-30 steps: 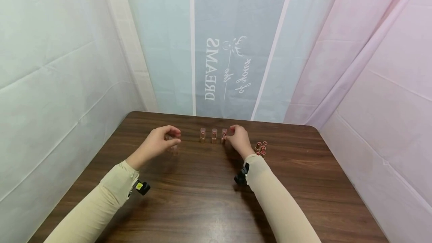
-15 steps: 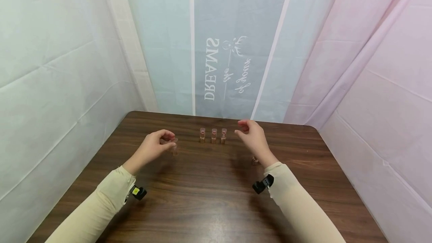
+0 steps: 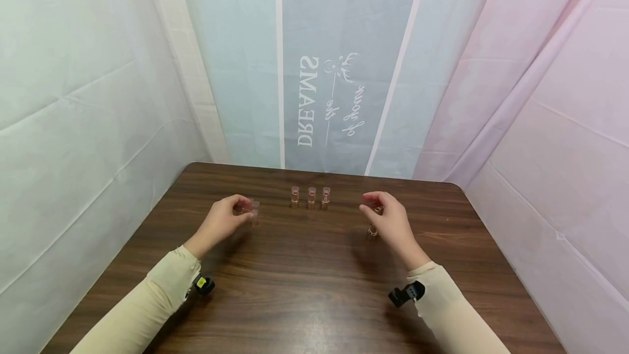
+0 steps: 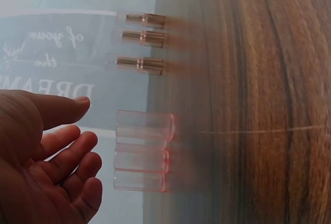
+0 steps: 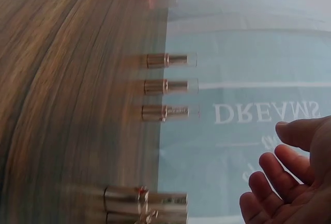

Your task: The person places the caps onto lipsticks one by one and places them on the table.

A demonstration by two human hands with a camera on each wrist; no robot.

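Note:
My left hand [image 3: 220, 224] hovers at the left beside clear caps [image 3: 255, 219]; its fingers are loosely bent and hold nothing. In the left wrist view, several clear caps [image 4: 145, 127] with pinkish rims stand just beyond the fingertips, apart from them. Three gold lipstick tubes [image 3: 312, 199] topped with clear caps stand upright in a row at the middle back. On the right, my right hand [image 3: 391, 223] is over uncapped gold lipstick tubes [image 3: 372, 231], hiding most of that group. The right wrist view shows its thumb and fingers apart, with lipstick tubes [image 5: 124, 201] near them.
All of this is on a dark wood table [image 3: 295, 288] with rounded back corners. A blue-grey printed curtain [image 3: 344, 26] hangs behind the back edge, and pale cloth walls [image 3: 88, 97] enclose both sides.
My right hand has left the rightmost capped lipstick and moved right to the uncapped tubes. My left hand has shifted slightly left and down, staying by the clear caps.

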